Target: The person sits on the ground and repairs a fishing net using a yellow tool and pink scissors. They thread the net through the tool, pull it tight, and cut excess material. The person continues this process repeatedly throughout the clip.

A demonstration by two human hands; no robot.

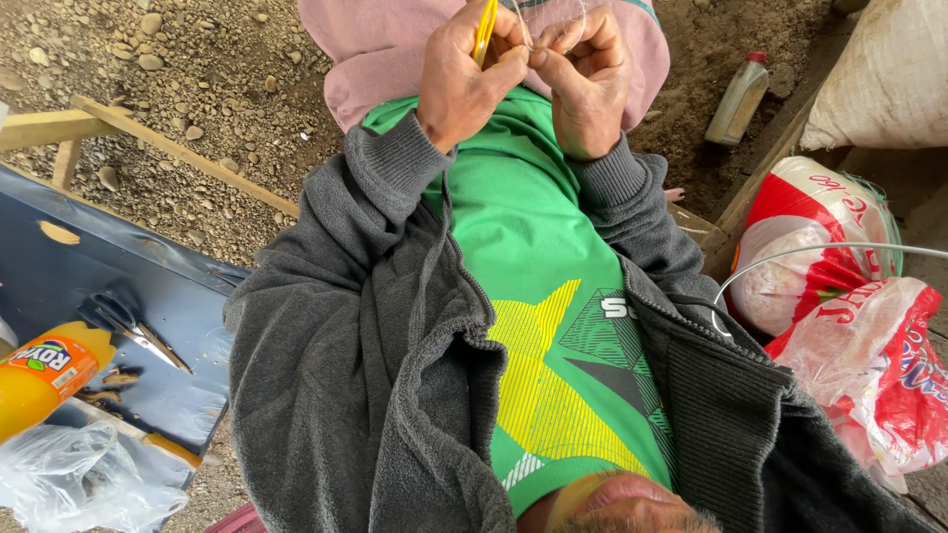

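Note:
My left hand (462, 79) is raised over my lap and grips a thin yellow tool (485, 30) between thumb and fingers. My right hand (585, 84) is right beside it, fingertips touching, and pinches fine clear line (520, 22) that runs up out of view. Both hands hover above pink cloth (365, 59) on my knees. I wear a green shirt (533, 257) under an open grey jacket (346, 355). What the line is attached to is hidden.
At left, a blue surface (59, 276) carries scissors (133, 326), an orange drink bottle (44, 375), a clear plastic bag (69, 479) and a wooden-handled blade (148, 439). Gravel ground and a wooden frame (178, 153) lie behind. At right are red-and-white bags (849, 326), a white sack (889, 79) and a small bottle (739, 99).

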